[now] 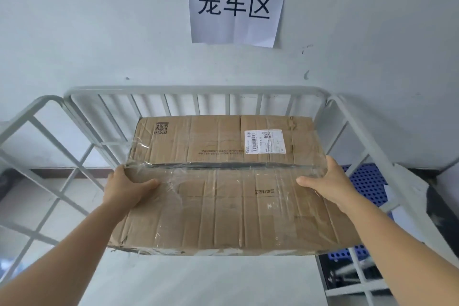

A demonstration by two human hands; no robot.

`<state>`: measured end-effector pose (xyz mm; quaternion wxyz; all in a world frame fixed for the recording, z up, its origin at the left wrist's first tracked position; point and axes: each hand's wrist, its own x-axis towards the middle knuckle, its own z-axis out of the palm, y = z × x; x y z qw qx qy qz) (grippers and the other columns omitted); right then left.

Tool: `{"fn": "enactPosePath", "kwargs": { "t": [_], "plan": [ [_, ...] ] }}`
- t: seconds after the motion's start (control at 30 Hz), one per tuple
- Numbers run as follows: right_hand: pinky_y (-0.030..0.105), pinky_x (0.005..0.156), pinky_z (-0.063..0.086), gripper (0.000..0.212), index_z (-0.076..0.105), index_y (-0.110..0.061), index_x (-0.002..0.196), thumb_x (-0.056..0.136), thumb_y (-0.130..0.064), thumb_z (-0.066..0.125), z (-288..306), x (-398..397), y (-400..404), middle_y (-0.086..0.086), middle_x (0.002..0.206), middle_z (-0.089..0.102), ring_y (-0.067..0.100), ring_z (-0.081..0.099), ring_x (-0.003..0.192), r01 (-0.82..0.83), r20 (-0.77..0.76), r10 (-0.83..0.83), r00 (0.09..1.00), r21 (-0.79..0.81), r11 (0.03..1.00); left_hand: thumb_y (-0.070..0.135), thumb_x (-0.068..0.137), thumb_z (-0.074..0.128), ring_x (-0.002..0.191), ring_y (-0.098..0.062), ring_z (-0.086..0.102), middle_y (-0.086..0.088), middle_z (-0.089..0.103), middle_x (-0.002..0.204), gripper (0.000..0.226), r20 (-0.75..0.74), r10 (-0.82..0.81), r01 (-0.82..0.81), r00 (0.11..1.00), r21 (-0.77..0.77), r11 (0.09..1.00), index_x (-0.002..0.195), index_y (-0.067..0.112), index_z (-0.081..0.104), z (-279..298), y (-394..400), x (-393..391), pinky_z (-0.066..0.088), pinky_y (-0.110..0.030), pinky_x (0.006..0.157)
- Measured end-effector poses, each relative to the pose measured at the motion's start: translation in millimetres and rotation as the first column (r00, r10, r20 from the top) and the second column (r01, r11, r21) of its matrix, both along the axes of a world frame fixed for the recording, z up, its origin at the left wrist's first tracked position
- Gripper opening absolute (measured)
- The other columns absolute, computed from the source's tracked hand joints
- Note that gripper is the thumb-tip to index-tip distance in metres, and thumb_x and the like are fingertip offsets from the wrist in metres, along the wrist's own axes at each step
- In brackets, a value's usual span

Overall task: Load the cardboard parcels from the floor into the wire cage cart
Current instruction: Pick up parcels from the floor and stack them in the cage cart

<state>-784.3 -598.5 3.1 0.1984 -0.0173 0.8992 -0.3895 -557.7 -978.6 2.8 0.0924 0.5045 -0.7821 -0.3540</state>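
Observation:
A large brown cardboard parcel [223, 206], taped with clear film and bearing a white shipping label, sits level inside the top of the grey wire cage cart [193, 90]. My left hand [126, 187] grips the parcel's left edge, thumb on the top face. On the right edge my right hand [327, 185] holds it the same way. The fingers of both hands are hidden under the parcel's sides. What the parcel rests on is hidden.
The cart's barred back panel stands against a pale wall with a paper sign [236, 7]. Grey side panels [49, 156] flank the parcel left and right. A blue perforated crate [370, 184] lies beyond the right panel. A pale flat surface [211, 281] lies below the parcel.

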Motion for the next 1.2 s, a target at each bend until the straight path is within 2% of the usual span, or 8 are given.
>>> {"fn": "enactPosePath", "kwargs": {
  "t": [0.07,0.2,0.3,0.37,0.53,0.9,1.0,1.2],
  "plan": [
    [0.045,0.105,0.041,0.114,0.023,-0.026,0.151,0.058,-0.047,0.087,-21,-19,0,-0.001,0.152,0.036,0.024,0.042,0.134,-0.004,0.056,0.003,0.998,0.027,1.0,0.037,0.062,0.089,0.12,-0.033,0.05,-0.012,0.047,0.137,0.099,0.026,0.0,0.0,1.0,0.023,1.0,0.142,0.01,0.037,-19,3,-15,0.047,-0.046,0.094],
    [0.046,0.106,0.04,0.107,0.025,-0.026,0.15,0.063,-0.037,0.087,-65,-51,1,0.002,0.15,0.039,0.025,0.044,0.132,-0.01,0.125,0.004,0.992,0.05,0.999,0.031,0.061,0.09,0.117,-0.033,0.051,-0.014,0.049,0.132,0.096,0.108,-0.015,0.008,0.994,0.062,0.998,0.139,0.007,0.039,-59,5,-42,0.047,-0.046,0.095],
    [0.044,0.112,0.031,0.116,0.007,-0.027,0.157,0.072,-0.029,0.086,-96,-71,4,0.001,0.16,0.023,0.026,0.031,0.143,-0.012,0.198,-0.002,0.98,0.071,0.997,0.028,0.061,0.091,0.117,-0.033,0.05,-0.014,0.048,0.132,0.098,0.162,-0.026,0.012,0.986,0.091,0.996,0.14,0.005,0.037,-89,5,-62,0.047,-0.046,0.092],
    [0.044,0.113,0.029,0.115,0.004,-0.025,0.157,0.074,-0.027,0.084,-118,-82,5,0.001,0.162,0.018,0.026,0.026,0.145,-0.014,0.24,-0.007,0.971,0.088,0.996,0.027,0.062,0.09,0.116,-0.032,0.05,-0.014,0.048,0.132,0.097,0.19,-0.041,0.021,0.981,0.106,0.994,0.14,0.004,0.037,-109,6,-74,0.046,-0.044,0.089],
    [0.044,0.111,0.031,0.114,0.006,-0.023,0.157,0.074,-0.025,0.085,-167,-114,4,0.004,0.161,0.02,0.027,0.029,0.143,0.01,0.302,-0.048,0.952,0.125,0.992,0.03,0.061,0.09,0.114,-0.033,0.052,-0.014,0.05,0.129,0.094,0.255,-0.074,0.044,0.964,0.12,0.992,0.136,0.005,0.04,-155,6,-110,0.048,-0.047,0.09],
    [0.046,0.11,0.032,0.11,0.008,-0.02,0.157,0.076,-0.023,0.083,-270,-176,-2,0.01,0.16,0.019,0.031,0.028,0.143,0.007,0.336,-0.092,0.938,0.245,0.97,0.028,0.061,0.09,0.117,-0.033,0.051,-0.013,0.051,0.13,0.089,0.341,-0.115,0.06,0.933,0.166,0.984,0.133,0.007,0.041,-268,-1,-179,0.046,-0.047,0.096],
    [0.046,0.111,0.031,0.11,0.008,-0.019,0.157,0.075,-0.023,0.083,-301,-189,-3,0.01,0.16,0.018,0.03,0.028,0.143,0.012,0.348,-0.096,0.933,0.237,0.971,0.028,0.063,0.09,0.119,-0.033,0.05,-0.013,0.048,0.133,0.094,0.368,-0.123,0.06,0.922,0.177,0.982,0.137,0.007,0.037,-299,-1,-194,0.045,-0.048,0.096],
    [0.046,0.115,0.024,0.116,0.002,-0.02,0.157,0.075,-0.025,0.084,-353,-213,-4,0.006,0.163,0.007,0.026,0.016,0.148,0.041,0.34,-0.129,0.931,0.254,0.966,0.029,0.063,0.09,0.126,-0.032,0.046,-0.012,0.044,0.139,0.104,0.358,-0.146,0.085,0.922,0.179,0.98,0.144,0.008,0.029,-349,0,-223,0.043,-0.048,0.1]
  ]
}}
